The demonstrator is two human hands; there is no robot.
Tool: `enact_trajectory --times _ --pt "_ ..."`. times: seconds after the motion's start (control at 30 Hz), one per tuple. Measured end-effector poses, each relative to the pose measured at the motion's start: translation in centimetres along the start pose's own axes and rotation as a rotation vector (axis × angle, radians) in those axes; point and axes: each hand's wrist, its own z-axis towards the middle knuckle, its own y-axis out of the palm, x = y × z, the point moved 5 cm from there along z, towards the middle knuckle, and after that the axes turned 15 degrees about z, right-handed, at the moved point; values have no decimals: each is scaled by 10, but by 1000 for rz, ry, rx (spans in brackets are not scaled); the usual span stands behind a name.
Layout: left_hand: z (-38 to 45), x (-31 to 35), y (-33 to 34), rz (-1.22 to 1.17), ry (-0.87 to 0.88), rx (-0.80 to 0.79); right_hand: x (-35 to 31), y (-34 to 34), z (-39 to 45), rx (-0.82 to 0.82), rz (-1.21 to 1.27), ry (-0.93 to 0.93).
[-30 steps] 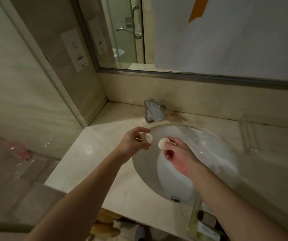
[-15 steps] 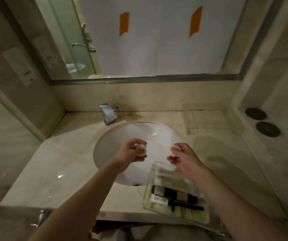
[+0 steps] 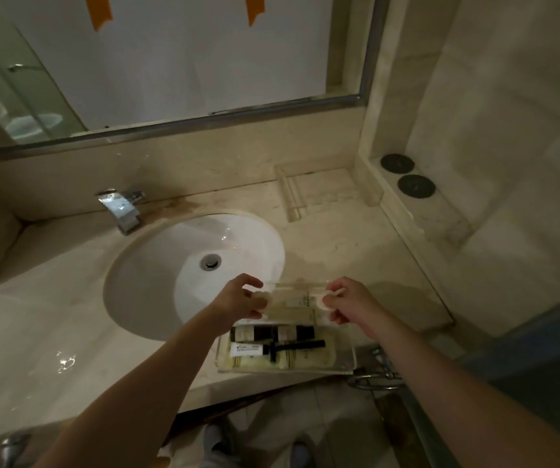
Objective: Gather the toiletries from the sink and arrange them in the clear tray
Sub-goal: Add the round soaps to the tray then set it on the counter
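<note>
1. Hovering over the far end of the clear tray (image 3: 351, 358), the left hand (image 3: 238, 300) and the right hand (image 3: 351, 304) are each seen with a small round white toiletry pinched in the fingers.
2. The left round toiletry (image 3: 262, 299) is held in a narrow grip between thumb and curled fingers, just above the tray's far left corner.
3. The right round toiletry (image 3: 326, 300) is pinched in the same way, above the tray's far right corner; whether either piece touches the tray cannot be told.
4. The tray is set on the marble tabletop (image 3: 52, 332), near its front edge and just to the right of the white sink basin (image 3: 157, 275).
5. Inside the tray, pale packets (image 3: 292, 307) are laid at the far end, dark bottles (image 3: 272, 332) across the middle, and a white-labelled tube (image 3: 248, 349) with a black razor (image 3: 292, 347) beside it nearer the front; a pale packet (image 3: 288, 361) lies along the near wall.
6. The basin is shown with only its metal drain (image 3: 210, 261) in it, and a chrome faucet (image 3: 121, 207) is mounted behind it.
7. A second clear tray (image 3: 292, 201) is placed against the back wall, well apart from the hands.
8. Two dark round discs (image 3: 407, 173) are seen on the ledge to the right, below the mirror (image 3: 170, 62).
</note>
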Motion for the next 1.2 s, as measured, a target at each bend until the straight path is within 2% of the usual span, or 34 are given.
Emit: enact_trajectory --times 0.33,0.53,0.63,0.9,1.2 --pt "3 -14 11 -51 -18 -17 18 32 13 10 -93 -1" --pt "3 -17 8 -88 -55 -18 14 49 17 61 -444 -146" --pt "6 -18 7 -72 -54 -21 14 45 15 114 -481 -149" --pt "21 -4 28 308 -18 36 14 22 11 227 -413 -143" --pt "26 4 37 600 53 132 15 16 9 200 -425 -166"
